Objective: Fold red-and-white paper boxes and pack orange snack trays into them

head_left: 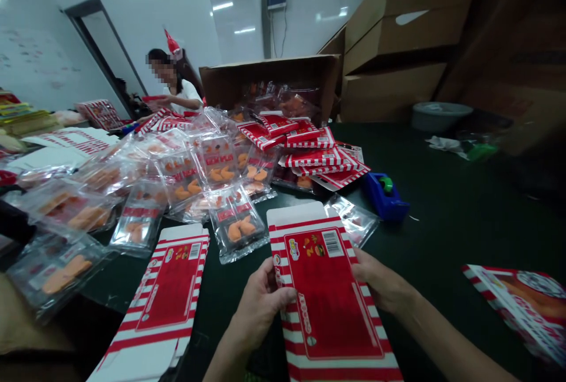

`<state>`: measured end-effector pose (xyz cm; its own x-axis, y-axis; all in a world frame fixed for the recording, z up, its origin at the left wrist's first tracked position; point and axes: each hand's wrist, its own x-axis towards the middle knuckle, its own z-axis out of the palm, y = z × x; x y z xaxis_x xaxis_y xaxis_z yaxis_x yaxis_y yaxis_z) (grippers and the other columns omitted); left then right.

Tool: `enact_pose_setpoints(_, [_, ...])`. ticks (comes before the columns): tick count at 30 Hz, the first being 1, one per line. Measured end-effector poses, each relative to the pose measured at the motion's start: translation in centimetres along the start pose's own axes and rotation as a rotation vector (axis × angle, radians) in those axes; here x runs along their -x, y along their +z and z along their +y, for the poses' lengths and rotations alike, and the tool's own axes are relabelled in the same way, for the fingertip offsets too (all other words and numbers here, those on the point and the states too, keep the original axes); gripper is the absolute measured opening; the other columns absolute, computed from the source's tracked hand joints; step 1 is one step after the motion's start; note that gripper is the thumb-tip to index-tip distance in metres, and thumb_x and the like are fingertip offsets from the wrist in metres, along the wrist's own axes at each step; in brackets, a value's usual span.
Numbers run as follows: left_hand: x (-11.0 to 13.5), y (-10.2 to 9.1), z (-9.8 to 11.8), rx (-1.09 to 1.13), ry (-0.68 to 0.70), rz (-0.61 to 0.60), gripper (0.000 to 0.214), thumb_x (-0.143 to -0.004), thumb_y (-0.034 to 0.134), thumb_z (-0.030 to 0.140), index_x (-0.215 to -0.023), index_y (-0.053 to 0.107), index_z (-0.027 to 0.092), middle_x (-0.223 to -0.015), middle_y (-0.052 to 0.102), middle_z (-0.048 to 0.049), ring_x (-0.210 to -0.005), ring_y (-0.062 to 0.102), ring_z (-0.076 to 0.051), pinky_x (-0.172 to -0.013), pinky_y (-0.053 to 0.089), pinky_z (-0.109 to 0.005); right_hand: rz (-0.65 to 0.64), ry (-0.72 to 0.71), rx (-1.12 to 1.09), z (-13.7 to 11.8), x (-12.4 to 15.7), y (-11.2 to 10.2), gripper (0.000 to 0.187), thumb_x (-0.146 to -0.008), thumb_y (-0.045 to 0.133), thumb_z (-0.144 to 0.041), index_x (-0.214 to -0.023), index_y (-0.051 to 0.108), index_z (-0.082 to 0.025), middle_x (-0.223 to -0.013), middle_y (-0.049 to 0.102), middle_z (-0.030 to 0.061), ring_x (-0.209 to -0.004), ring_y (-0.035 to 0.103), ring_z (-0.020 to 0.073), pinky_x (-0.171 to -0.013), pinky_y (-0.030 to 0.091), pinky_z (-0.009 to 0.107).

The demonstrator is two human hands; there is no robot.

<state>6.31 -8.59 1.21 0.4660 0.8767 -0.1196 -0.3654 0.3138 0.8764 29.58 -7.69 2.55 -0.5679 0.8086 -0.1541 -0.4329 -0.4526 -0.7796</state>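
Between my hands is a red-and-white striped carton [329, 305], back panel with barcode facing me and its white top flap standing up. My left hand [265, 299] grips its left edge, thumb on the front. At the right edge my right hand [382, 282] is closed on the carton, its fingers partly hidden behind it. To the left lies a stack of flat striped cartons [170, 290]. Just beyond the held carton are clear plastic packets [239, 223] with orange pieces inside, heaped across the table, and another clear packet [354, 220] lies partly behind it.
A blue tape dispenser [387, 196] stands right of a pile of striped cartons [305, 146]. Behind are an open cardboard box [269, 69], stacked cardboard boxes [407, 22] and a grey basin [440, 115]. Another carton [526, 305] lies at right. A person [177, 87] sits across the table.
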Motion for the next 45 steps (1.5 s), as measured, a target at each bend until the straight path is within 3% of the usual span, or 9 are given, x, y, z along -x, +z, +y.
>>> enact_pose_setpoints(4, [-0.3, -0.6, 0.0, 0.040, -0.040, 0.015, 0.045, -0.075, 0.073, 0.020, -0.116, 0.057, 0.018, -0.110, 0.070, -0.0102, -0.097, 0.068, -0.026, -0.085, 0.053, -0.038, -0.001, -0.041, -0.058, 0.3, 0.5, -0.6, 0.047, -0.074, 0.074, -0.047, -0.113, 0.065, -0.023, -0.116, 0.067, 0.0113, -0.104, 0.065, 0.0252, -0.090, 0.049, 0.041])
enact_pose_setpoints(9, [0.3, 0.1, -0.7, 0.044, -0.037, -0.012, 0.045, -0.080, 0.069, 0.025, -0.122, 0.055, 0.020, -0.123, 0.064, -0.0115, -0.107, 0.063, -0.027, -0.089, 0.052, -0.038, -0.034, -0.036, 0.001, 1.1, 0.1, -1.1, 0.067, -0.055, 0.087, -0.038, -0.115, 0.064, -0.020, -0.113, 0.068, 0.0113, -0.102, 0.065, 0.0283, -0.091, 0.048, 0.045])
enact_pose_setpoints(12, [0.8, 0.7, -1.1, 0.008, -0.057, 0.049, 0.043, -0.082, 0.067, 0.029, -0.122, 0.054, 0.021, -0.126, 0.062, -0.0111, -0.109, 0.062, -0.028, -0.090, 0.052, -0.040, -0.041, -0.031, 0.040, 1.0, -0.3, -0.7, 0.068, -0.055, 0.087, -0.035, -0.117, 0.063, -0.019, -0.114, 0.068, 0.0123, -0.103, 0.065, 0.0293, -0.090, 0.049, 0.044])
enact_pose_setpoints(19, [0.3, 0.3, -1.6, -0.115, -0.103, 0.160, 0.040, -0.082, 0.065, 0.034, -0.118, 0.056, 0.018, -0.122, 0.065, -0.0120, -0.106, 0.064, -0.029, -0.087, 0.054, -0.039, 0.220, 0.107, -0.008, 2.2, 0.1, -0.7, 0.047, -0.079, 0.071, -0.030, -0.123, 0.059, -0.018, -0.114, 0.068, 0.0142, -0.099, 0.067, 0.0273, -0.086, 0.052, 0.044])
enact_pose_setpoints(23, [-0.6, -0.3, -1.6, -0.116, -0.103, 0.306, 0.074, -0.071, 0.076, 0.031, -0.135, 0.040, 0.019, -0.109, 0.071, -0.0110, -0.096, 0.068, -0.028, -0.082, 0.055, -0.040, 0.245, 0.130, -0.085, 3.7, 0.8, -1.7, 0.055, -0.082, 0.067, -0.031, -0.133, 0.050, -0.020, -0.119, 0.066, 0.0147, -0.104, 0.065, 0.0285, -0.090, 0.050, 0.044])
enact_pose_setpoints(27, [-0.5, -0.8, -2.0, 0.048, -0.221, 0.195, 0.095, -0.071, 0.077, 0.030, -0.146, 0.019, 0.018, -0.103, 0.071, -0.0136, -0.084, 0.070, -0.028, -0.075, 0.055, -0.041, 0.291, 0.136, -0.117, 4.1, 1.5, -1.8, 0.071, -0.082, 0.067, -0.028, -0.144, 0.034, -0.025, -0.122, 0.065, 0.0134, -0.104, 0.066, 0.0300, -0.088, 0.052, 0.044])
enact_pose_setpoints(33, [0.1, -1.2, -2.2, -0.043, -0.255, 0.132, 0.103, -0.075, 0.072, 0.021, -0.149, 0.000, 0.029, -0.115, 0.065, -0.0134, -0.090, 0.069, -0.026, -0.072, 0.054, -0.035, 0.361, 0.061, -0.152, 5.2, 3.1, -0.8, 0.093, -0.082, 0.068, -0.028, -0.150, 0.006, -0.035, -0.130, 0.058, 0.0134, -0.107, 0.063, 0.0333, -0.090, 0.050, 0.053])
enact_pose_setpoints(38, [1.3, -0.4, -2.2, -0.037, -0.272, 0.004, 0.092, -0.077, 0.070, 0.023, -0.147, 0.011, 0.026, -0.124, 0.060, -0.0148, -0.102, 0.065, -0.028, -0.082, 0.053, -0.039, 0.382, 0.048, -0.146, 6.4, 4.8, 0.1, 0.097, -0.083, 0.068, -0.029, -0.145, -0.004, -0.047, -0.143, 0.043, 0.0119, -0.111, 0.061, 0.0330, -0.087, 0.051, 0.055])
enact_pose_setpoints(45, [0.6, 0.2, -3.0, -0.111, -0.131, 0.142, 0.054, -0.073, 0.074, 0.030, -0.119, 0.049, 0.019, -0.105, 0.067, -0.0080, -0.091, 0.066, -0.024, -0.080, 0.053, -0.036, 0.320, 0.026, 0.051, 6.3, 6.3, -0.2, 0.076, -0.082, 0.068, -0.033, -0.142, 0.021, -0.035, -0.134, 0.051, 0.0119, -0.106, 0.063, 0.0291, -0.083, 0.055, 0.048])
